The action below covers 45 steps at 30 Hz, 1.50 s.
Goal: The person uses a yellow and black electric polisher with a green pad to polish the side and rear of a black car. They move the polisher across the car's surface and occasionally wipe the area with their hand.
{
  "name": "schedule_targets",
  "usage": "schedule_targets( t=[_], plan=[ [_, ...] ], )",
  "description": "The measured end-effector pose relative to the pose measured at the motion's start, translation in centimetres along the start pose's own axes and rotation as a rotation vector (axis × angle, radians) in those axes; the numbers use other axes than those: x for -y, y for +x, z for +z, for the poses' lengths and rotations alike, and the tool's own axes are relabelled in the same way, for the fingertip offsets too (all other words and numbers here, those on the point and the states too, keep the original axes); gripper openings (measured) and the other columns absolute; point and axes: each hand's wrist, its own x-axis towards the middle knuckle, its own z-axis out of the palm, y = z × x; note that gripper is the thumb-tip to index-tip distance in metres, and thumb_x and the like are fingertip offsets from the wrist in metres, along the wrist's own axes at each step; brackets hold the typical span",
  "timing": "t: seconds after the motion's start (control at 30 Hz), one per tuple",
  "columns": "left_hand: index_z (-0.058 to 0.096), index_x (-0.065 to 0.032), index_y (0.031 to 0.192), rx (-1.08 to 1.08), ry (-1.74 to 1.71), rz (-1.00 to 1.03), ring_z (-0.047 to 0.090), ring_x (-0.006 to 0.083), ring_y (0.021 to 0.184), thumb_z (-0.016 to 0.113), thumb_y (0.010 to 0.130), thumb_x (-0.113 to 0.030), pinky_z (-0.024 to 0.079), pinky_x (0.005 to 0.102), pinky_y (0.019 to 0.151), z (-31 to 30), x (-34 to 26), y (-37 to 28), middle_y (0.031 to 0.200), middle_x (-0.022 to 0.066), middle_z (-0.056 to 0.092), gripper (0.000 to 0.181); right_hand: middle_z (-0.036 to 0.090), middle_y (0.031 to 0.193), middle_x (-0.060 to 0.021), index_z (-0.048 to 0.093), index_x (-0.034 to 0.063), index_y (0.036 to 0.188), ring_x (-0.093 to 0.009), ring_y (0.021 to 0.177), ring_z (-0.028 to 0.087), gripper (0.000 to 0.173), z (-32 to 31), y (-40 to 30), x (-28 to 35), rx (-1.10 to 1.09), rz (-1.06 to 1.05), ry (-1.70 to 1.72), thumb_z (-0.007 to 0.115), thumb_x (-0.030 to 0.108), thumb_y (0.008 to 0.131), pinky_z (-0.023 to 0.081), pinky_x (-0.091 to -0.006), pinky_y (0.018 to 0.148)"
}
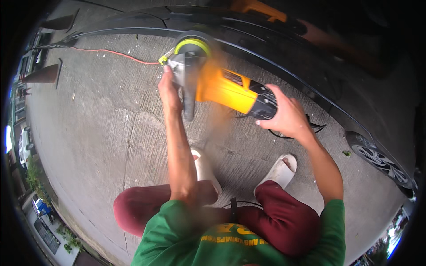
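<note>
A yellow and black power polisher (233, 91) with a round pad (193, 46) is held up between my two hands. My left hand (170, 91) is at its grey metal head, below the pad. The pad is edged in yellow-green and lies against or close to the lower side of a dark, glossy car body (266, 43); contact cannot be told. My right hand (288, 111) grips the black rear end of the polisher's body. A blur crosses the middle of the view and partly hides the tool.
A red cord (133, 59) runs over the concrete ground (100, 126) at upper left. The car's wheel (381, 161) is at right. A black cable (283, 136) lies beneath the polisher. Rusty brown stands (43, 73) are at far left.
</note>
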Motion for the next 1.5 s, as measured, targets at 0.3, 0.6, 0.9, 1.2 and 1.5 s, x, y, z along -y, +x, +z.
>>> schedule_targets(
  t=[0.3, 0.6, 0.9, 1.2, 1.5],
  plan=[
    [0.055, 0.0029, 0.142, 0.271, 0.013, 0.046, 0.053, 0.0211, 0.130, 0.056, 0.104, -0.038, 0.038, 0.0342, 0.112, 10.5, -1.4, -9.2, 0.139, 0.0139, 0.061, 0.055, 0.070, 0.118, -0.0175, 0.047, 0.0066, 0.141, -0.037, 0.113, 0.067, 0.098, -2.2, -9.9, -7.8, -0.198, 0.139, 0.029, 0.090, 0.023, 0.054, 0.051, -0.0413, 0.098],
    [0.058, -0.0005, 0.141, 0.140, 0.167, 0.149, 0.058, 0.0286, 0.125, 0.061, 0.100, -0.041, 0.042, 0.0394, 0.110, 7.5, 1.2, -6.8, 0.135, 0.0213, 0.063, 0.057, 0.071, 0.117, -0.0182, 0.048, 0.0134, 0.142, -0.039, 0.109, 0.068, 0.094, 1.9, -6.0, -9.6, -0.187, 0.010, 0.113, 0.090, 0.028, 0.060, 0.053, -0.0437, 0.095],
    [0.056, 0.0031, 0.141, 0.040, 0.263, 0.211, 0.057, 0.0243, 0.125, 0.057, 0.103, -0.040, 0.041, 0.0360, 0.108, 5.4, -1.5, -4.1, 0.133, 0.0182, 0.064, 0.057, 0.069, 0.121, -0.0196, 0.049, 0.0095, 0.141, -0.039, 0.115, 0.065, 0.094, 3.6, -0.3, -8.9, -0.148, -0.093, 0.182, 0.091, 0.026, 0.059, 0.051, -0.0431, 0.099],
    [0.060, 0.0016, 0.137, 0.316, 0.215, 0.153, 0.060, 0.0187, 0.114, 0.066, 0.099, -0.025, 0.045, 0.0335, 0.102, 17.7, 2.4, -17.7, 0.123, 0.0141, 0.068, 0.046, 0.069, 0.122, -0.0178, 0.048, 0.0071, 0.142, -0.035, 0.115, 0.067, 0.096, 0.0, -14.6, -22.6, -0.275, -0.011, 0.243, 0.091, 0.021, 0.057, 0.052, -0.0417, 0.098],
    [0.061, -0.0005, 0.138, 0.298, 0.208, 0.077, 0.061, 0.0192, 0.115, 0.068, 0.096, -0.021, 0.045, 0.0342, 0.103, 20.0, 3.3, -20.4, 0.123, 0.0153, 0.069, 0.047, 0.067, 0.124, -0.0178, 0.047, 0.0050, 0.141, -0.032, 0.117, 0.065, 0.096, 1.9, -17.6, -24.6, -0.244, 0.032, 0.365, 0.091, 0.020, 0.057, 0.049, -0.0405, 0.101]
  ],
)
